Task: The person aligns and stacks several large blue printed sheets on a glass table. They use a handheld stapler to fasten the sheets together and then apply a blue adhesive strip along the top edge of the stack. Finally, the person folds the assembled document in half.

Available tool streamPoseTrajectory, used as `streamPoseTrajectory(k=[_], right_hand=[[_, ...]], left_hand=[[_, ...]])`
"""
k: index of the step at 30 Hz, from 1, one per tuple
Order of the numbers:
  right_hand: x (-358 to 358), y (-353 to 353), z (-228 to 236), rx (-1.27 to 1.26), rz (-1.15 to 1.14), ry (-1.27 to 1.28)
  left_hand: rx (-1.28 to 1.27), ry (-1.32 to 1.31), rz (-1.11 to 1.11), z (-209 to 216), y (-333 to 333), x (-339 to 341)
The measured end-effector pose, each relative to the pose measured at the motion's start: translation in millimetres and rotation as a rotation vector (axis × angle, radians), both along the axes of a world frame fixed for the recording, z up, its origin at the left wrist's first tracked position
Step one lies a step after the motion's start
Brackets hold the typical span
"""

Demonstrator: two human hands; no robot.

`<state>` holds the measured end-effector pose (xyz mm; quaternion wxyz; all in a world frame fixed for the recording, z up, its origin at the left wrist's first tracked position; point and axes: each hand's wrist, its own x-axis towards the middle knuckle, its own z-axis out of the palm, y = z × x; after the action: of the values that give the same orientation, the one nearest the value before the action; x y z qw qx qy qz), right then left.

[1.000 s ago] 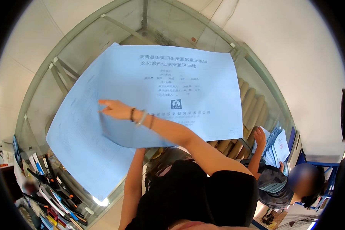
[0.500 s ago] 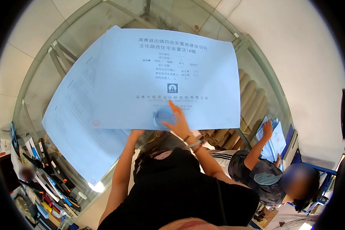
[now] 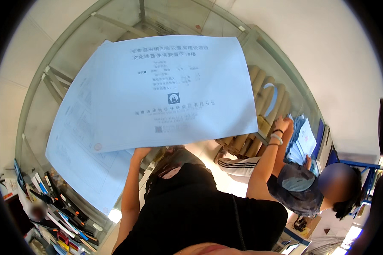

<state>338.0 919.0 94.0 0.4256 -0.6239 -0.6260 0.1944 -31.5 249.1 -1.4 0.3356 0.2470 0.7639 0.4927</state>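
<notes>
Left hand (image 3: pixel 141 152) meets the near edge of the printed sheet (image 3: pixel 173 87), probably steadying it; right hand (image 3: pixel 280 124) is right of the sheet. Finger opening and hold: indiscernible for both.

Glass table (image 3: pixel 174 23) (see-through) beneath large, overlapping printed sheets (image 3: pixel 225 85)

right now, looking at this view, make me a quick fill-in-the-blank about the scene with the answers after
1. In the picture, the person's left hand is at the ____ edge of the top sheet.
2. The bracelets are on the person's ____ wrist.
3. In the picture, the top sheet lies to the ____ of the brown rolls.
4. The person's shirt is ____ in colour.

Missing words: lower; right; left; black
</notes>
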Motion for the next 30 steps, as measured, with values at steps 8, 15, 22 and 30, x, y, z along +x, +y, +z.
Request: streamPoseTrajectory(k=[8,15,22,30], right_hand=[[-81.0,-188.5,-17.3,-0.953,0.251,-0.039],[-82.5,-214.7,-40.4,-0.504,0.079,0.723],[-62.0,-126.7,3.8,-0.93,0.624,0.782],[-216.9,-50.9,21.3,-1.007,0.733,0.425]], left_hand=[[0.219,-0.539,0.224,54.8,-2.0,5.9],[0.617,-0.868,0.733,97.4,34.1,20.0],[0.602,-0.885,0.875,52.3,0.3,42.3],[0.869,-0.3,1.406,28.1,-111.0,-33.7]])
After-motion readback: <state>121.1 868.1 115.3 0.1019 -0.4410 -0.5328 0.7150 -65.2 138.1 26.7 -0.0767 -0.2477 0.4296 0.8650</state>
